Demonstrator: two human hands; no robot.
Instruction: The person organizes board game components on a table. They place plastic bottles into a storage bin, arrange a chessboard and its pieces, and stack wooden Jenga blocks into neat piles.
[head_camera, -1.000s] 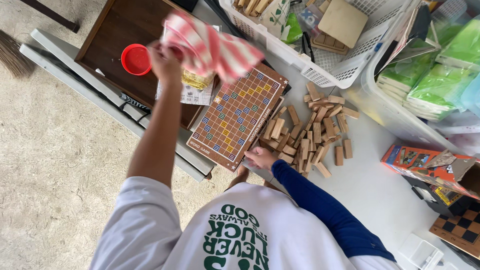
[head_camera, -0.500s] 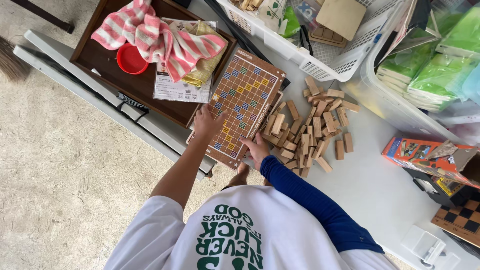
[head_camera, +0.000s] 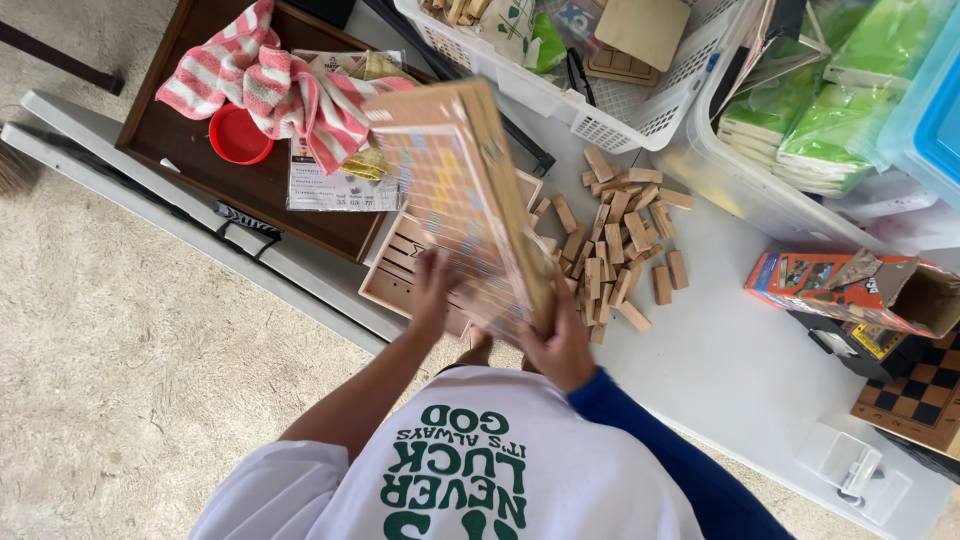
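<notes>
**A:** So both hands are on that square wooden game board with the coloured grid (head_camera: 465, 200). It's lifted off the white surface (head_camera: 740, 370) and tipped up steeply, the grid face turned toward about 9 o'clock. Its long edge runs from the hands near 6 o'clock up toward 12.

**B:** Which hand is doing what?

**A:** Left hand (head_camera: 432, 290) is clamped on the lower edge at the grid side, fingers curled up against the face. Right hand (head_camera: 562, 345), the one in the blue sleeve, is closed round the lower corner from the back, around 5 o'clock of the board. So the board stands up and away from both hands, toward 12, and both are equally close to it since both hold the near end.

**B:** What's under it?

**A:** A shallow wooden tray with slotted rows (head_camera: 405, 270) lies flat on the surface right below, partly hidden by the board. Just at 3 o'clock of it there's a loose heap of small plain wooden blocks (head_camera: 615, 250), not touching the board as far as I can tell.

**B:** And further off?

**A:** At 10 o'clock a dark brown wooden tray (head_camera: 190, 150) holds a red-and-white striped towel (head_camera: 265, 85) and a red round lid (head_camera: 238, 133). A white plastic basket (head_camera: 630, 110) sits at 1 o'clock.
</notes>
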